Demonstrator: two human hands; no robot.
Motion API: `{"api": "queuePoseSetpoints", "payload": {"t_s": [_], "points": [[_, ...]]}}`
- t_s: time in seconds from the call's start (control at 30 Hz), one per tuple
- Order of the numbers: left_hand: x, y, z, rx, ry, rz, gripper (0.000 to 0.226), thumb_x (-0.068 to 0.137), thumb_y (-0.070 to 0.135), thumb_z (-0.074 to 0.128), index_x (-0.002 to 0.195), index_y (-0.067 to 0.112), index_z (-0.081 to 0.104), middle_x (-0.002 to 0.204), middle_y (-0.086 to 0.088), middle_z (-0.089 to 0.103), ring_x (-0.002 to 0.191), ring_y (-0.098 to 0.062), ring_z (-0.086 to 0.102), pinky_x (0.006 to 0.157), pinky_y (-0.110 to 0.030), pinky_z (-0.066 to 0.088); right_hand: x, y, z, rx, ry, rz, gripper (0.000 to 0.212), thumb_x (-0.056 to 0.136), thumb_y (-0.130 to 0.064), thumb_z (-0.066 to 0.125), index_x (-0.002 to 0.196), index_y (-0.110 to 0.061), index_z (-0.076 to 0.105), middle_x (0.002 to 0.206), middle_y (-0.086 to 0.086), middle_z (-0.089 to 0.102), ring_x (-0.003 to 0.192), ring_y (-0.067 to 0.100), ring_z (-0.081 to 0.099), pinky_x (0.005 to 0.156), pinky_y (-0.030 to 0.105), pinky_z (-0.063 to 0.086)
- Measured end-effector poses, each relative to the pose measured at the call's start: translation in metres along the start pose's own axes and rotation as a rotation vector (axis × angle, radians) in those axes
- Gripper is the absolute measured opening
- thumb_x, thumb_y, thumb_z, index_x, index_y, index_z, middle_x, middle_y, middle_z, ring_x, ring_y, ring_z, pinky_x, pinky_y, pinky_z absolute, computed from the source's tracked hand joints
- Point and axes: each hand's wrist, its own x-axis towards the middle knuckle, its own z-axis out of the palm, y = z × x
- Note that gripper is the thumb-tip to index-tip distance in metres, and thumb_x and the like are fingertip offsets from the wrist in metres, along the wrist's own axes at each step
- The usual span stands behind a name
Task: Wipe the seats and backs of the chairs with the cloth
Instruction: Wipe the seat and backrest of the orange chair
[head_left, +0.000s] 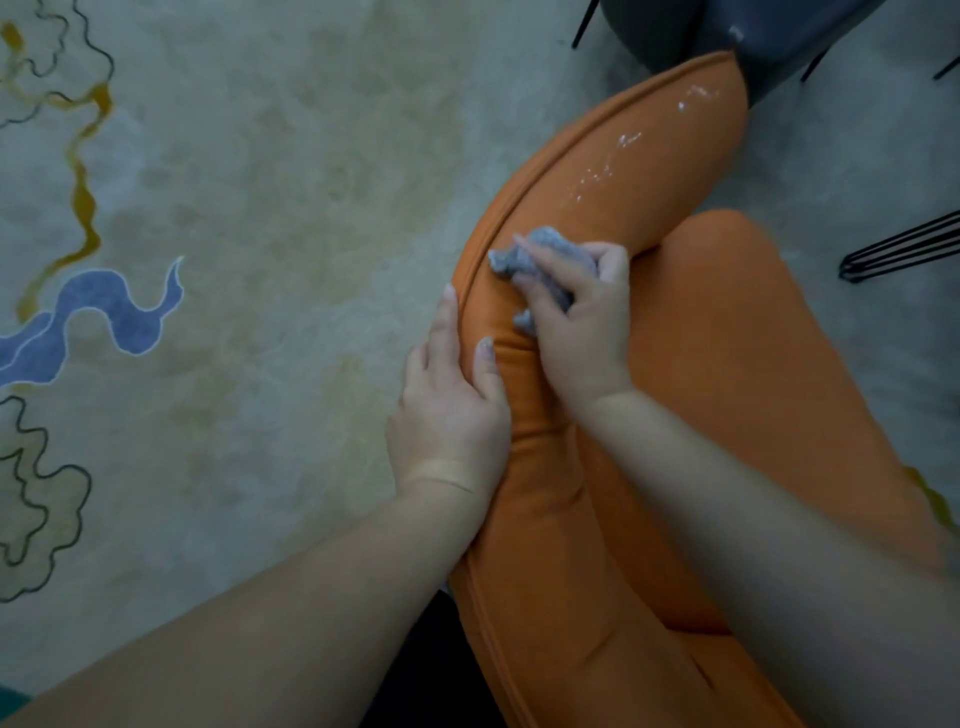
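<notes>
An orange padded chair fills the right half of the view, its curved back (613, 171) arching up from bottom centre and its seat (737, 332) to the right. White smears dot the upper part of the back. My right hand (576, 317) grips a crumpled grey cloth (540, 254) and presses it on the inner face of the back, near the top seam. My left hand (452, 395) holds the back's top edge just below, thumb on the inner side, fingers over the outer side.
A dark grey chair (727, 36) with thin black legs stands at the top right, touching the orange back's far end. Black wire legs (904, 249) show at the right edge. A pale rug (260, 208) with blue and ochre wavy lines covers the floor to the left.
</notes>
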Motion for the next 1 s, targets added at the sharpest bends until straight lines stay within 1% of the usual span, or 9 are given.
{"api": "queuePoseSetpoints", "payload": {"t_s": [0.1, 0.27, 0.43, 0.53, 0.6, 0.7, 0.8, 0.93, 1.0], "points": [[0.001, 0.0, 0.0, 0.002, -0.006, -0.006, 0.054, 0.096, 0.046, 0.037, 0.147, 0.044, 0.02, 0.14, 0.001, 0.047, 0.119, -0.024, 0.049, 0.091, -0.037, 0.041, 0.02, 0.006, -0.005, -0.082, -0.025, -0.073, 0.03, 0.081, -0.022, 0.07, 0.111, -0.025, 0.069, 0.1, 0.009, 0.042, 0.098, 0.032, 0.05, 0.096, 0.034, 0.041], [0.003, 0.002, 0.0, 0.027, -0.002, -0.012, 0.054, 0.096, 0.048, 0.035, 0.146, 0.046, 0.018, 0.131, 0.0, 0.051, 0.111, -0.026, 0.053, 0.086, -0.04, 0.044, 0.085, 0.011, 0.002, -0.218, 0.035, 0.046, 0.029, 0.083, -0.033, 0.067, 0.111, -0.024, 0.071, 0.114, 0.015, 0.048, 0.11, 0.03, 0.046, 0.097, 0.017, 0.028], [0.002, 0.001, 0.0, 0.038, -0.011, -0.006, 0.054, 0.095, 0.049, 0.035, 0.146, 0.045, 0.019, 0.132, 0.001, 0.05, 0.111, -0.025, 0.053, 0.085, -0.038, 0.044, 0.032, 0.008, -0.003, -0.079, 0.018, 0.011, 0.034, 0.084, -0.02, 0.068, 0.117, -0.023, 0.067, 0.104, 0.006, 0.039, 0.103, 0.029, 0.049, 0.101, 0.03, 0.038], [0.002, 0.001, 0.0, 0.036, -0.015, -0.007, 0.053, 0.096, 0.05, 0.034, 0.146, 0.047, 0.018, 0.134, 0.003, 0.049, 0.112, -0.023, 0.053, 0.085, -0.037, 0.044, 0.04, 0.014, -0.014, -0.187, -0.053, -0.093, 0.031, 0.083, -0.022, 0.068, 0.114, -0.023, 0.069, 0.103, 0.011, 0.044, 0.101, 0.03, 0.047, 0.096, 0.022, 0.034], [0.001, 0.0, 0.0, 0.037, -0.022, -0.005, 0.053, 0.096, 0.05, 0.032, 0.146, 0.047, 0.016, 0.133, 0.003, 0.049, 0.111, -0.023, 0.054, 0.084, -0.036, 0.044, 0.078, 0.023, -0.018, -0.293, 0.0, -0.039, 0.027, 0.084, -0.028, 0.067, 0.111, -0.023, 0.071, 0.11, 0.015, 0.048, 0.105, 0.031, 0.045, 0.093, 0.018, 0.029], [0.002, 0.002, 0.001, 0.046, -0.023, -0.007, 0.053, 0.096, 0.051, 0.031, 0.146, 0.048, 0.014, 0.129, 0.003, 0.051, 0.106, -0.021, 0.055, 0.079, -0.032, 0.042, 0.118, 0.027, -0.018, -0.276, 0.108, 0.16, 0.028, 0.086, -0.034, 0.064, 0.112, -0.025, 0.07, 0.111, 0.003, 0.041, 0.114, 0.027, 0.044, 0.091, 0.01, 0.024], [0.002, 0.003, 0.001, 0.074, -0.02, -0.016, 0.053, 0.096, 0.05, 0.031, 0.146, 0.047, 0.015, 0.128, 0.002, 0.052, 0.105, -0.023, 0.055, 0.08, -0.035, 0.044, 0.088, 0.018, -0.005, -0.138, 0.14, 0.159, 0.03, 0.086, -0.022, 0.066, 0.116, -0.021, 0.068, 0.106, 0.005, 0.037, 0.106, 0.025, 0.047, 0.091, 0.004, 0.027], [0.003, 0.001, 0.001, 0.091, -0.015, -0.014, 0.054, 0.095, 0.051, 0.031, 0.146, 0.047, 0.015, 0.13, 0.002, 0.051, 0.106, -0.025, 0.055, 0.082, -0.036, 0.044, 0.052, 0.016, -0.005, -0.071, 0.039, 0.012, 0.032, 0.084, -0.015, 0.068, 0.116, -0.017, 0.067, 0.103, 0.009, 0.038, 0.102, 0.028, 0.05, 0.101, 0.025, 0.038], [0.003, 0.002, 0.002, 0.085, -0.008, -0.016, 0.053, 0.095, 0.05, 0.032, 0.146, 0.047, 0.016, 0.129, 0.001, 0.052, 0.105, -0.024, 0.056, 0.08, -0.035, 0.043, 0.081, 0.024, -0.009, -0.153, 0.062, 0.015, 0.028, 0.085, -0.019, 0.068, 0.112, -0.015, 0.07, 0.104, 0.007, 0.037, 0.106, 0.029, 0.048, 0.1, 0.017, 0.031]]}}
